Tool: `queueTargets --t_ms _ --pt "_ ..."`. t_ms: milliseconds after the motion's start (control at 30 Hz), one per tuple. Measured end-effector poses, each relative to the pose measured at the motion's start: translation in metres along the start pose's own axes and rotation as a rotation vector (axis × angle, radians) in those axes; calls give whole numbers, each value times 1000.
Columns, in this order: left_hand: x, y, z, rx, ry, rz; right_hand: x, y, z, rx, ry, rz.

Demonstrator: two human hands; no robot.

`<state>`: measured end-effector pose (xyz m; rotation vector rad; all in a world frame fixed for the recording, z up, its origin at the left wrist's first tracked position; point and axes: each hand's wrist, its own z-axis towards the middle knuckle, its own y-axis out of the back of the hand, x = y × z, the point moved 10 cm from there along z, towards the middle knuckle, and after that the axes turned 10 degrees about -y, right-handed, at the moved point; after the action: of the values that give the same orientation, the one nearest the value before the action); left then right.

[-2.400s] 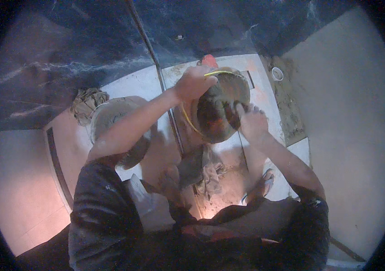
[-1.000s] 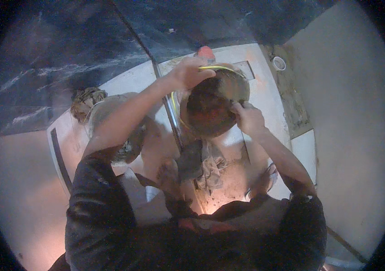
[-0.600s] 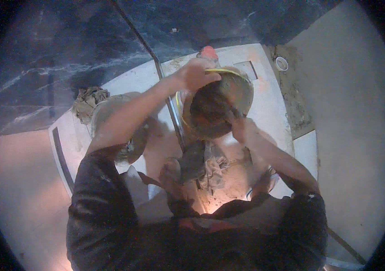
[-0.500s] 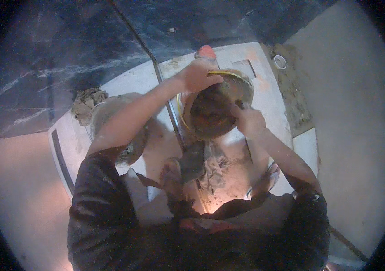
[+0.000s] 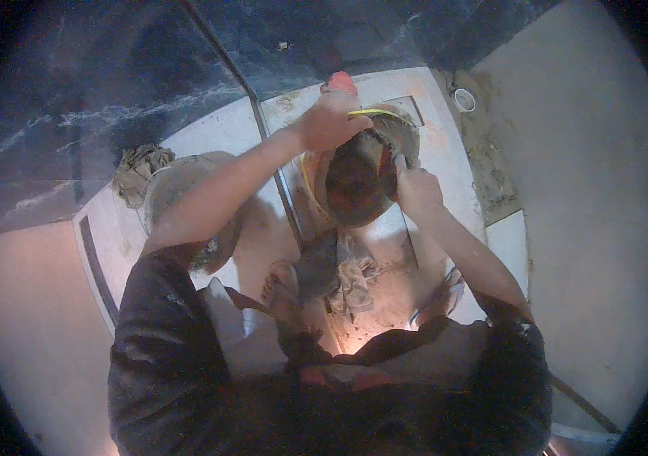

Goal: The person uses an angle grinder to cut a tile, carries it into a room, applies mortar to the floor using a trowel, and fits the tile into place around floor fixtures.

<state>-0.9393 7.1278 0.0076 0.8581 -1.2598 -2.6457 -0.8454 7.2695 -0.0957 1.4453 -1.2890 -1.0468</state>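
Note:
A round, mud-coloured bucket with a yellow strip along its rim is tilted so that its mouth faces me. My left hand is closed over the far left of the rim, thumb on the inner side. At the right side of the mouth my right hand is wrapped round a hand tool with a dark, flat part reaching into the bucket. Its exact kind cannot be made out. Dark, wet-looking residue coats the inside. Just beyond my left hand sits a pinkish-red object.
Under my left forearm stands a second, greyish bucket, beside a crumpled brown cloth. A metal bar runs along the white board. Crumpled paper or cloth lies near my feet. A small white ring-shaped thing is at right.
The tool in my right hand has moved, and more of its flat part shows against the bucket's inner right wall. My left hand keeps its hold on the rim. The view has shifted slightly.

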Motion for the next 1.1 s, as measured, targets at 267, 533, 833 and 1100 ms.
queueTargets --t_ms 267,533,833,1100 --pt "11 -26 -5 98 171 -151 15 -17 -25 173 112 -67" --pt "3 -35 0 194 345 -158 -33 -13 14 330 -140 141" --pt "28 -16 -12 158 345 -179 6 -117 -22 773 -136 1089" --pt "34 -10 -25 117 418 -269 -2 -92 -22 516 -32 949"
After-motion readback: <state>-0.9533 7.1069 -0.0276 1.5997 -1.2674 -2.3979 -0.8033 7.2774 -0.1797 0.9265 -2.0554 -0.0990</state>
